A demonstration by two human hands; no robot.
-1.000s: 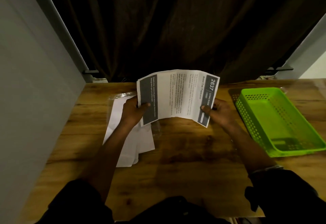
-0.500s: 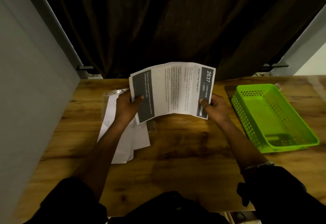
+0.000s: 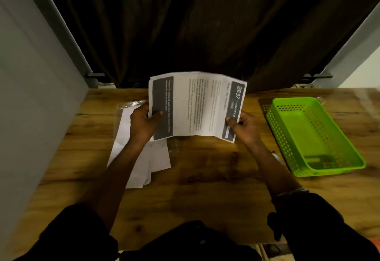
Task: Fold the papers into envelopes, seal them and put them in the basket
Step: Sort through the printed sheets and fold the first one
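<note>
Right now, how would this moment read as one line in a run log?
left hand: grips printed sheet | right hand: pinches its other end | green basket: no envelope inside | paper stack: on table

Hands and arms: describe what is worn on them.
Both the left hand and the right hand are bare, without gloves. Black sleeves cover the upper arms, left sleeve and right sleeve, leaving the forearms bare. A thin pale band sits at the right sleeve's edge.

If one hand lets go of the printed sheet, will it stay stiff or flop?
Probably flop: the printed sheet bows between the left hand and right hand. Likely light: pinches at its two edges carry it. Its creases may steer the bend.
</note>
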